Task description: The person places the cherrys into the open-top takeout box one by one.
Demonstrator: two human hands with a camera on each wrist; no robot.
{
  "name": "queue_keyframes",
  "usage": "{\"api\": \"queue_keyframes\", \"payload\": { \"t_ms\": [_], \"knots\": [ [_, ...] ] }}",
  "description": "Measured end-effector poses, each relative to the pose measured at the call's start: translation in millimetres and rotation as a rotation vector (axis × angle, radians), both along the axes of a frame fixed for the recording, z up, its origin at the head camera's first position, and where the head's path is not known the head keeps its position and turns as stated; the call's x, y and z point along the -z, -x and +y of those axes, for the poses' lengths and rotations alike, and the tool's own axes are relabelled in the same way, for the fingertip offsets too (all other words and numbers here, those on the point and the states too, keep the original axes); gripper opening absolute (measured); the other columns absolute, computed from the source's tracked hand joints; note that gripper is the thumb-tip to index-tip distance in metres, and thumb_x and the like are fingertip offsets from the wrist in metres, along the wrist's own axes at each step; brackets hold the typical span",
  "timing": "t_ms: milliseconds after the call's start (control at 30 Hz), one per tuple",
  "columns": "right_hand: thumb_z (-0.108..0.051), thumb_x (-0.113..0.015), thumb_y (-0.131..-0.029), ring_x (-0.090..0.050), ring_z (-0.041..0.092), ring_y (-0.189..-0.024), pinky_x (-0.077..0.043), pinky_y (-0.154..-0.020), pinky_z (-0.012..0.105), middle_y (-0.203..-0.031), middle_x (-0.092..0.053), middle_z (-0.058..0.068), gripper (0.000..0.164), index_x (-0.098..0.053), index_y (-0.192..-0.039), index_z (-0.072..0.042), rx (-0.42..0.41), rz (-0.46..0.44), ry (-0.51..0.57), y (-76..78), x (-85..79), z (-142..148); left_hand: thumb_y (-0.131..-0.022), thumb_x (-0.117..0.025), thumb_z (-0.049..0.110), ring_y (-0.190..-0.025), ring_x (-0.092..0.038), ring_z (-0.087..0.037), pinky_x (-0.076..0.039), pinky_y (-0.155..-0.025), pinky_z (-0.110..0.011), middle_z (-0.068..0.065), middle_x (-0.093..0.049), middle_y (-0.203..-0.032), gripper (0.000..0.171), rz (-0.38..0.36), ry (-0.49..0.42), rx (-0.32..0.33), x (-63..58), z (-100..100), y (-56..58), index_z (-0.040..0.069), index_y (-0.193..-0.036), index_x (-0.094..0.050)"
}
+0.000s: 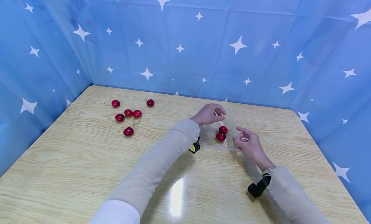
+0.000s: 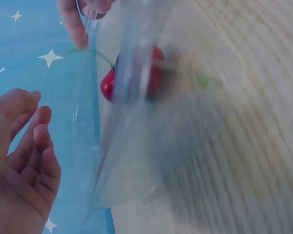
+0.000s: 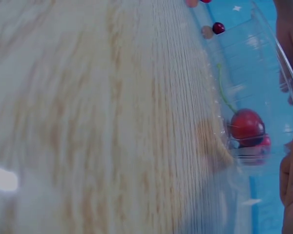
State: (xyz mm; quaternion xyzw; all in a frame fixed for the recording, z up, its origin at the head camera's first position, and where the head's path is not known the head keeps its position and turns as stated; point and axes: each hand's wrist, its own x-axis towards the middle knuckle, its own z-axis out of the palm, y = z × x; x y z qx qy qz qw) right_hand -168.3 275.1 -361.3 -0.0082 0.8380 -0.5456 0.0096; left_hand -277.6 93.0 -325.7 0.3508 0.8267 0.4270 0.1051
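A clear plastic box (image 1: 208, 138) stands on the table between the two hands, with two red cherries (image 1: 221, 136) inside. My right hand (image 1: 251, 146) pinches the box's right edge between thumb and fingers; in the left wrist view this right hand (image 2: 92, 12) shows at the top, on the rim. My left hand (image 1: 209, 115) is over the box's far left side. The left wrist view shows the left hand (image 2: 27, 165) with loosely bent fingers, apart from the plastic wall and holding nothing. A green stem rises from one cherry (image 3: 247, 127) in the right wrist view.
Several more cherries (image 1: 128, 131) with stems lie loose on the wooden table (image 1: 72, 153), left of the box. A blue curtain with white stars (image 1: 185, 56) hangs behind the table and at both sides. Each wrist wears a small black camera (image 1: 256, 188).
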Motion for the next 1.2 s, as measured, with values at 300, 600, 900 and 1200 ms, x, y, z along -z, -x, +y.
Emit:
{"api": "queue_keyframes", "payload": {
  "t_ms": [300,600,900,1200],
  "knots": [
    [0.000,-0.052,-0.085,-0.053,0.010,-0.056,-0.050,-0.052,0.026,-0.081,-0.048,0.010,0.052,-0.032,-0.133,0.006,0.008,0.002,-0.019,0.8,0.2,0.3,-0.086,-0.058,0.017,-0.072,-0.053,-0.013,-0.043,-0.066,-0.020,-0.001,-0.057,-0.088,0.017,0.057,-0.045,-0.034,-4.7,-22.5,2.1,0.010,-0.102,-0.060],
    [0.002,-0.051,-0.084,-0.053,0.009,-0.056,-0.050,-0.052,0.026,-0.080,-0.047,0.008,0.053,-0.030,-0.133,0.007,0.001,0.007,0.004,-0.9,-1.0,-1.0,-0.085,-0.060,0.019,-0.080,-0.051,-0.013,-0.043,-0.069,-0.020,-0.006,-0.055,-0.100,0.022,0.088,-0.109,-0.035,3.2,-43.5,1.7,0.010,-0.105,-0.060],
    [0.003,-0.051,-0.084,-0.055,0.010,-0.057,-0.050,-0.052,0.026,-0.079,-0.048,0.008,0.053,-0.031,-0.132,0.007,-0.002,0.012,0.010,-0.9,-1.3,-1.9,-0.084,-0.061,0.019,-0.075,-0.052,-0.014,-0.044,-0.067,-0.024,-0.007,-0.053,-0.101,0.021,0.049,-0.164,-0.073,-0.5,-69.0,-5.7,0.012,-0.104,-0.060],
    [0.003,-0.052,-0.084,-0.053,0.009,-0.055,-0.050,-0.053,0.026,-0.080,-0.047,0.009,0.053,-0.031,-0.132,0.008,0.003,0.012,-0.010,-1.2,-1.7,-1.9,-0.084,-0.062,0.020,-0.075,-0.054,-0.014,-0.045,-0.067,-0.025,-0.002,-0.050,-0.100,0.027,0.016,-0.103,-0.042,-0.3,-97.6,-27.2,0.011,-0.109,-0.059]
  ]
}}
